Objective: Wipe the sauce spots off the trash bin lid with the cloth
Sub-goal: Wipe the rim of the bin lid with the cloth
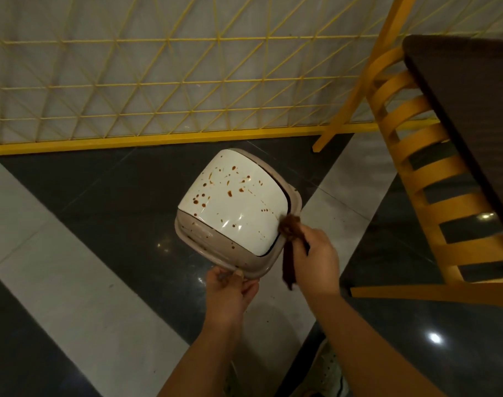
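Floor (107, 282): glossy dark tiles crossed by pale bands, filling the lower view. Behind it, a yellow lattice partition (164, 81) on a solid yellow base rail spans the upper view.

At upper right, the corner of a dark brown worktop (468, 104); beside and under it, a yellow wooden chair (433, 179) with a slatted back, seen from above.

Centre: the trash bin lid (233, 207), held above the floor and tilted, its domed white flap set in a beige rim. Brown sauce spots (230, 193) are scattered across the white flap, densest toward its upper and left parts, with a few on the beige rim at lower left.

Left hand (230, 285): below the lid, fingers and thumb pinching the near edge of the beige rim.

Right hand (316, 256): at the lid's right side, fingers curled round a dark brown cloth (290, 230). The bunched upper end of the cloth touches the right edge of the white flap; a loose tail hangs down beside the hand, just past the rim.

At the bottom edge, between the forearms, part of a pale perforated shoe (330, 371) shows on the floor.
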{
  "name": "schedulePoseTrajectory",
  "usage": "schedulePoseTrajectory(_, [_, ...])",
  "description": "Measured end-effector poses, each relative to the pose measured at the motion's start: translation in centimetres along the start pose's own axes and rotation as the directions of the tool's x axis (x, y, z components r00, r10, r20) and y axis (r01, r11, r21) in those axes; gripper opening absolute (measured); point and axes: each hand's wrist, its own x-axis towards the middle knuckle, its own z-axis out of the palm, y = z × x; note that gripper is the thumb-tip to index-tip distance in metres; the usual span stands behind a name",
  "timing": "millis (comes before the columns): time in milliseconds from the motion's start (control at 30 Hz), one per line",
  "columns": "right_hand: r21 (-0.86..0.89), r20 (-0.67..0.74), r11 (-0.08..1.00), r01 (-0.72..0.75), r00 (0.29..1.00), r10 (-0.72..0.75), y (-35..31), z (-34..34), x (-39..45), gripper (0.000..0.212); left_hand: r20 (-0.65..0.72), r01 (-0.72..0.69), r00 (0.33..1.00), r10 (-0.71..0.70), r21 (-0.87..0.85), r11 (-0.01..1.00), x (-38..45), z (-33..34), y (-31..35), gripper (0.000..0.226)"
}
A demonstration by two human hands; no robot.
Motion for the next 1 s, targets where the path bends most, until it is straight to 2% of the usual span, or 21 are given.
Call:
schedulePoseTrajectory(133, [0.101, 0.051, 0.994, 0.046, 0.997, -0.052, 0.1, 1.8, -5.2, 0.03, 0.02, -0.009, 1.0, 0.009, 0.03, 0.999, 0.0, -0.6, 0.1, 0.017])
schedulePoseTrajectory(233, [0.071, 0.077, 0.994, 0.086, 0.993, -0.091, 0.5, 1.0, -4.0, 0.031, 0.018, -0.012, 1.0, 0.012, 0.042, 0.999, 0.3, -0.9, 0.2, 0.015])
schedulePoseTrajectory(333, [0.049, 0.011, 0.999, 0.001, 1.0, -0.001, 0.4, 0.3, -1.1, 0.03, 0.024, 0.004, 1.0, -0.005, 0.034, 0.999, 0.2, -0.5, 0.2, 0.015])
schedulePoseTrajectory(400, [0.109, -0.037, 0.992, -0.058, 0.997, 0.063, -0.4, 0.7, -1.6, 0.029, 0.017, 0.007, 1.0, -0.007, 0.018, 1.0, 0.1, -0.3, 0.0, 0.014])
schedulePoseTrajectory(533, [0.234, 0.03, 0.97, -0.065, 0.998, 0.06, -1.3, 2.2, -6.9, 0.029, 0.051, -0.007, 0.999, 0.006, 0.021, 1.0, 0.1, -0.5, 0.0, 0.017])
schedulePoseTrajectory(667, [0.109, 0.096, 0.994, 0.028, 0.995, -0.039, -0.1, 1.1, -5.3, 0.028, 0.068, -0.006, 0.998, 0.004, 0.037, 0.999, 0.6, -0.9, -0.1, 0.02])
schedulePoseTrajectory(767, [0.074, 0.03, 0.997, 0.0, 1.0, -0.002, -0.3, 0.2, -3.8, 0.027, 0.087, 0.003, 0.996, -0.009, 0.064, 0.998, 0.8, -0.5, -0.8, 0.024])
schedulePoseTrajectory(900, [0.133, 0.059, 0.991, -0.033, 0.998, 0.026, -0.5, 0.9, -5.5, 0.024, 0.081, 0.05, 0.995, -0.052, 0.027, 0.998, 0.2, 0.2, -1.4, 0.027])
schedulePoseTrajectory(1000, [0.14, 0.031, 0.987, -0.075, 0.997, 0.071, 0.5, 0.4, -4.8, 0.027, 0.115, 0.104, 0.987, -0.112, 0.068, 0.992, 0.0, -0.3, -1.1, 0.026])
